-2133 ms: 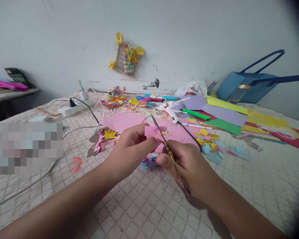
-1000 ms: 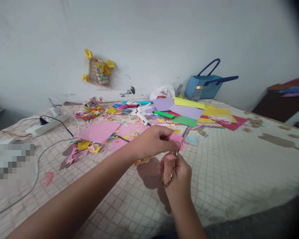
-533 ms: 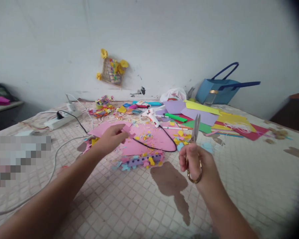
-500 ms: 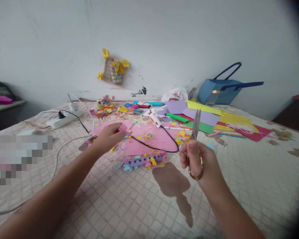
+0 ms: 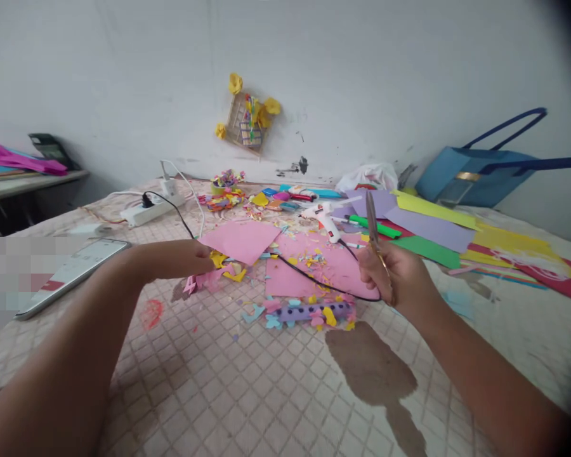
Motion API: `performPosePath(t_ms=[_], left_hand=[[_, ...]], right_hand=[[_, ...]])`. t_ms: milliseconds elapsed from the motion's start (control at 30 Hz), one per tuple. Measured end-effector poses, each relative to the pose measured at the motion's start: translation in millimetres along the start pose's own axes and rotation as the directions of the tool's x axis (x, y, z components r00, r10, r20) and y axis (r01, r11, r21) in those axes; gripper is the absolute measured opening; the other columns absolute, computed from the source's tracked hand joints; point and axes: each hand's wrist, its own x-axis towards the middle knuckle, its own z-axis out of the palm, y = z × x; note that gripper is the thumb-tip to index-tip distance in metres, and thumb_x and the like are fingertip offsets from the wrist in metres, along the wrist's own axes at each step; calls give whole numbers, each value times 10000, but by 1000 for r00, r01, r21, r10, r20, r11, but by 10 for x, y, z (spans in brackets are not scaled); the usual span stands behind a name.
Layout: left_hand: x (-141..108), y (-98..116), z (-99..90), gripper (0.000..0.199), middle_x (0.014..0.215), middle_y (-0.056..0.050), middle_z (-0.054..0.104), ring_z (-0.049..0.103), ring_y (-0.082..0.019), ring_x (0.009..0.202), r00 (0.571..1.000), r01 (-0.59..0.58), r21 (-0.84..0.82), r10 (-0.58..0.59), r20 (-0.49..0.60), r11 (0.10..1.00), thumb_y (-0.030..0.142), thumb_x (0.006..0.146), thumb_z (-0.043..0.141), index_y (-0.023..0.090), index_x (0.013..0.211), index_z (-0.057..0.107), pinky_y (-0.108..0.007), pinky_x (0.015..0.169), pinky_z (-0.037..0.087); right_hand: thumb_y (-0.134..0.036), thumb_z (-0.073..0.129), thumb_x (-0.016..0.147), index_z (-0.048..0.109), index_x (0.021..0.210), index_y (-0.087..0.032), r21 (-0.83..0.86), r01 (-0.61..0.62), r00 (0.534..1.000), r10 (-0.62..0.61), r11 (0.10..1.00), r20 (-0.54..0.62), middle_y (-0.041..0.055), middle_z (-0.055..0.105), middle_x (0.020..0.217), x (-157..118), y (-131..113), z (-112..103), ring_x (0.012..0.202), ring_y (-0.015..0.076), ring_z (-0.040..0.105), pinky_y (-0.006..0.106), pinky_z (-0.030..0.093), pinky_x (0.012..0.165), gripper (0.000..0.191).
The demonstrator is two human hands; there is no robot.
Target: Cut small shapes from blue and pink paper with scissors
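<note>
My right hand (image 5: 393,273) grips a pair of scissors (image 5: 372,219) by the gold handles, blades pointing up and together. On the left, my left hand (image 5: 185,259) is bent down over pink and yellow paper scraps (image 5: 214,278); its fingertips are hidden, so I cannot see whether it holds a piece. Right beside it lies a pink paper sheet (image 5: 242,240). Another pink sheet (image 5: 285,279), strewn with cut bits, lies between the hands. A white glue gun (image 5: 326,222) rests behind, its black cord crossing that sheet. In front is a purple paper strip with dark dots (image 5: 292,311).
Coloured paper sheets (image 5: 428,231) and a blue bag (image 5: 476,174) are at the right. A power strip (image 5: 153,211) with cords and a phone (image 5: 76,276) are at the left. A small pot of paper pieces (image 5: 226,184) stands near the wall.
My left hand has moved left and down from the pink sheet to the scraps; the small pink piece it held no longer shows in it. The view has turned left. The right hand still holds the scissors.
</note>
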Motion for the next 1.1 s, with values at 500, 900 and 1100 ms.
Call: performPosePath(t_ms=[500, 900, 1100], left_hand=[[463, 214, 467, 484, 1179, -110, 582, 504, -295, 1079, 764, -303, 276, 406, -502, 912, 321, 684, 563, 188, 1149, 554, -442, 884, 397], [173, 587, 457, 152, 883, -62, 582, 551, -198, 849, -110, -423, 428, 423, -899, 799, 44, 686, 568, 180, 679, 499, -361, 741, 466], [-77, 804, 609, 207, 956, -34, 599, 523, -225, 974, -185, -466, 620, 616, -766, 631, 44, 680, 610, 220, 712, 506, -393, 805, 443]], right_hand=[[-497, 499, 801, 429, 587, -213, 32, 139, 990, -139, 990, 16, -21, 442, 510, -175, -242, 14, 469, 126, 413, 264, 298, 443, 363], [-704, 578, 629, 478, 680, -203, 609, -242, 955, 74, 755, 287, 32, 614, 621, -108, -214, 199, 377, 108, 504, 200, 297, 301, 513], [-653, 706, 503, 393, 739, -240, 746, -211, 968, 27, 632, 250, 62, 630, 949, -137, -384, 252, 773, 270, 672, 326, 530, 467, 569]])
